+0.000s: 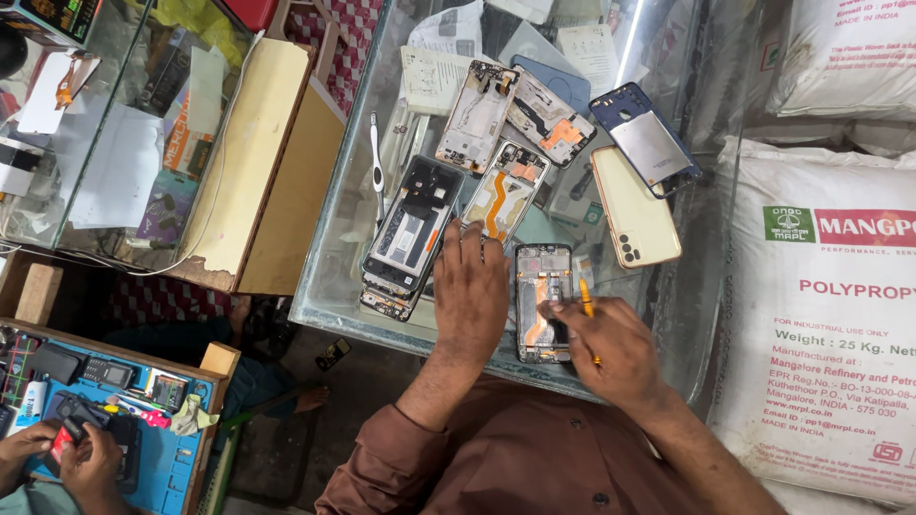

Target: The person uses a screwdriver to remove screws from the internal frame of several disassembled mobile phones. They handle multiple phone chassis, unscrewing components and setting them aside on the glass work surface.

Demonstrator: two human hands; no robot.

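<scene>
My left hand [471, 291] lies flat on the glass counter [329, 286], fingers together, touching the lower end of an opened phone with an orange ribbon cable [506, 191]. My right hand [611, 345] holds a thin orange tool [586, 298] over another opened phone [542, 300], whose insides face up just in front of me. A black phone frame [412, 234] lies left of my left hand.
Further back on the glass lie several more opened phones [477, 114], a cream back cover [634, 219], a blue cover [644, 138], a white brush-like tool [376, 167] and papers. White sacks [821, 315] stand to the right. Another person's hands [57, 453] work at a blue tray bottom left.
</scene>
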